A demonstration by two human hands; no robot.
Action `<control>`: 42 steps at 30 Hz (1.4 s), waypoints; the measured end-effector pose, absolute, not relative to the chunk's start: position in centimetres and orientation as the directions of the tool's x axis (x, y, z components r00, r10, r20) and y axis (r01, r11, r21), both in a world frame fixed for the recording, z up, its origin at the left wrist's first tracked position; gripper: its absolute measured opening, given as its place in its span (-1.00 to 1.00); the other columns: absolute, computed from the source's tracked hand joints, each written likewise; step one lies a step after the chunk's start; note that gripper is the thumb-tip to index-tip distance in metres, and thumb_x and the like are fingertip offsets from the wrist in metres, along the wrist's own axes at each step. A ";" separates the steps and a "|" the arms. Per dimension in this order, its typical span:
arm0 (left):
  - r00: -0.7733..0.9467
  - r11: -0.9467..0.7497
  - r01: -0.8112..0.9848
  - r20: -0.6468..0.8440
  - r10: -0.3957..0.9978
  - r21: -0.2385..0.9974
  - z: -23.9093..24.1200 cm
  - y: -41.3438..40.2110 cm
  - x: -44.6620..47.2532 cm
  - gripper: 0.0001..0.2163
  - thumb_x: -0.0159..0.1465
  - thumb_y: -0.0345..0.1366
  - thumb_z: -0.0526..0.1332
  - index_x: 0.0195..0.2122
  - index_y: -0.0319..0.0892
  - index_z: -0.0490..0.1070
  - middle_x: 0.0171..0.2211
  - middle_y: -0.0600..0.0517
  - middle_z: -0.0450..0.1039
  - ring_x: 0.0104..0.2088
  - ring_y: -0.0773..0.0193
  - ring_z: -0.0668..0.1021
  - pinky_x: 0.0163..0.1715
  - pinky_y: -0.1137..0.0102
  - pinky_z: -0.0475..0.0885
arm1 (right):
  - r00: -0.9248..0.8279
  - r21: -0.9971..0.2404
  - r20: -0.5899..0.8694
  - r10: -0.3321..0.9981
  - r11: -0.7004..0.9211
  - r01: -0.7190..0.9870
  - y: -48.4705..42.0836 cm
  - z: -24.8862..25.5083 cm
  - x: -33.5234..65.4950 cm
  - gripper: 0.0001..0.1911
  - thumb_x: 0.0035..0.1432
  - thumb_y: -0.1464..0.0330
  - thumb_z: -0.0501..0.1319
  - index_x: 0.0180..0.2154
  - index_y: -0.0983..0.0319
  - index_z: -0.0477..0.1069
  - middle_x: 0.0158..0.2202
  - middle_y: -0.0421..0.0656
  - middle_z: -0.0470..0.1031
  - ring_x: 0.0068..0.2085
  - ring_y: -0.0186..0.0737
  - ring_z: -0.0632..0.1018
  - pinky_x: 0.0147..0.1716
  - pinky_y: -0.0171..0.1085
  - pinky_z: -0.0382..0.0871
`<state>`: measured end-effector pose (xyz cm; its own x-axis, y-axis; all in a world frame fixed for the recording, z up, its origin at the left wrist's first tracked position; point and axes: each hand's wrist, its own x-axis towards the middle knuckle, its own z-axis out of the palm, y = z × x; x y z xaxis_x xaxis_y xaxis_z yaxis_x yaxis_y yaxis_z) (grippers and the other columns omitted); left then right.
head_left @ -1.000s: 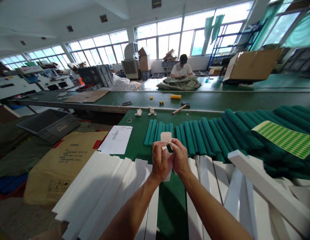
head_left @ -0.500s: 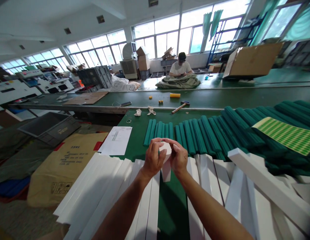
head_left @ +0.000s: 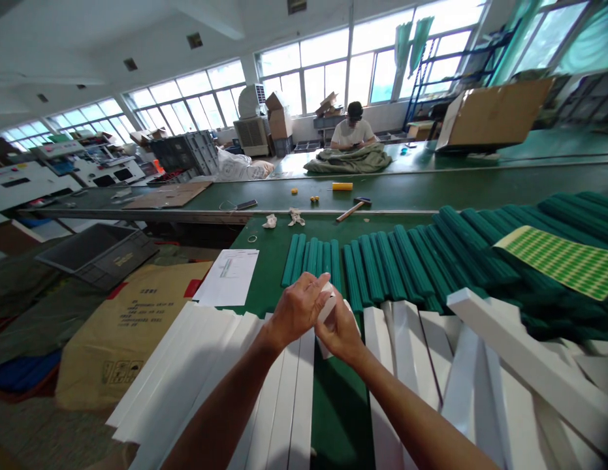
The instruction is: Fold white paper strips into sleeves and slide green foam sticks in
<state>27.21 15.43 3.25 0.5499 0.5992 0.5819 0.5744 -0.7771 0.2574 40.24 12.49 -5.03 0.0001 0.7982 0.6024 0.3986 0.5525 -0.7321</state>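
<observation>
Both my hands meet above the green table [head_left: 269, 261] and grip one long white box [head_left: 327, 312]. My left hand [head_left: 296, 307] lies over its upper end with the fingers curled across it. My right hand [head_left: 339, 331] wraps the box from below and to the right. Most of the box is hidden by my hands. Flat white box blanks [head_left: 200, 365] lie in a fan to the left, and more white boxes [head_left: 484, 352] lie to the right. Rows of teal rolls [head_left: 382, 264] lie just beyond my hands.
A printed paper sheet [head_left: 229, 275] lies left of the rolls, and a sheet of green stickers [head_left: 563, 261] rests on them at right. A hammer [head_left: 352, 209] lies further back. A person [head_left: 353, 130] sits at the far table. A brown carton [head_left: 127, 320] and grey crate [head_left: 98, 251] stand left.
The box's raised end flap has been folded down. My left hand has moved over the top of the box and my right hand has dropped lower beside it.
</observation>
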 end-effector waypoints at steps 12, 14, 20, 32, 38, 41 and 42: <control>0.662 -0.845 0.534 0.602 0.446 0.038 4.2 15.2 27.6 -0.65 0.37 -0.41 -0.04 0.14 -0.36 0.30 0.10 -0.24 0.41 0.14 0.11 0.45 0.08 0.20 0.47 | -0.095 -0.749 0.597 0.796 0.596 0.290 13.0 -4.4 40.6 -0.27 0.03 0.41 0.18 0.23 0.14 -0.01 0.18 0.00 0.27 0.06 -0.02 0.44 0.04 -0.03 0.38; 0.676 -0.847 0.532 0.593 0.437 0.017 4.2 15.0 27.5 -0.64 0.37 -0.41 -0.04 0.15 -0.36 0.28 0.10 -0.24 0.42 0.14 0.10 0.46 0.06 0.19 0.48 | -0.103 -0.760 0.587 0.803 0.591 0.271 12.9 -4.2 40.7 -0.31 0.01 0.40 0.19 0.19 0.14 0.04 0.14 -0.02 0.31 0.01 -0.03 0.46 -0.01 -0.06 0.41; 0.697 -0.821 0.569 0.561 0.447 -0.054 3.7 14.3 26.9 -0.62 0.36 -0.38 0.01 0.18 -0.34 0.27 0.13 -0.28 0.38 0.14 0.00 0.45 0.02 0.11 0.50 | -0.156 -0.759 0.574 0.804 0.594 0.267 12.6 -3.7 40.6 -0.42 0.04 0.39 0.20 0.12 0.15 0.14 0.04 -0.05 0.38 -0.06 -0.08 0.46 -0.07 -0.12 0.41; 0.549 -0.782 0.620 0.673 0.495 0.070 1.8 14.7 27.6 -0.65 0.37 -0.38 0.01 0.17 -0.27 0.27 0.15 -0.23 0.35 0.20 0.06 0.36 0.11 0.09 0.42 | -0.151 -0.792 0.559 0.816 0.579 0.193 13.3 -3.6 40.1 -0.41 0.12 0.38 0.17 0.18 0.19 0.11 0.07 0.00 0.36 -0.03 -0.08 0.45 0.00 -0.10 0.35; 0.527 -0.808 0.563 0.677 0.514 0.174 1.5 14.3 26.9 -0.66 0.36 -0.44 0.02 0.15 -0.28 0.26 0.15 -0.26 0.33 0.17 0.05 0.38 0.09 0.07 0.39 | -0.054 -0.941 0.284 0.957 0.289 0.177 13.0 -7.6 43.7 -0.38 0.06 0.31 0.18 0.18 0.21 0.21 0.12 -0.02 0.37 0.06 -0.06 0.45 0.02 -0.07 0.37; 0.528 -0.812 0.539 0.661 0.533 0.223 1.5 14.0 26.5 -0.66 0.35 -0.44 0.04 0.16 -0.28 0.26 0.16 -0.25 0.33 0.18 0.06 0.37 0.09 0.10 0.38 | 0.347 -0.958 -0.085 0.934 -0.172 0.230 13.0 -12.1 46.4 -0.55 0.13 0.27 0.04 0.02 0.28 0.38 -0.16 0.00 0.53 -0.23 -0.12 0.57 -0.30 -0.17 0.48; 0.526 -0.813 0.533 0.662 0.534 0.233 1.5 13.9 26.5 -0.65 0.35 -0.45 0.03 0.16 -0.27 0.25 0.16 -0.25 0.33 0.18 0.07 0.37 0.09 0.10 0.37 | 0.400 -0.932 -0.145 0.905 -0.261 0.252 13.0 -13.4 47.0 -0.60 0.12 0.27 0.04 -0.08 0.30 0.44 -0.29 0.00 0.55 -0.35 -0.13 0.56 -0.41 -0.20 0.46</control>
<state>26.46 13.92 1.54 0.5257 0.5344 0.6618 0.5329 -0.8133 0.2334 47.04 13.04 -13.44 0.4004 0.9047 -0.1452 0.2521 -0.2611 -0.9318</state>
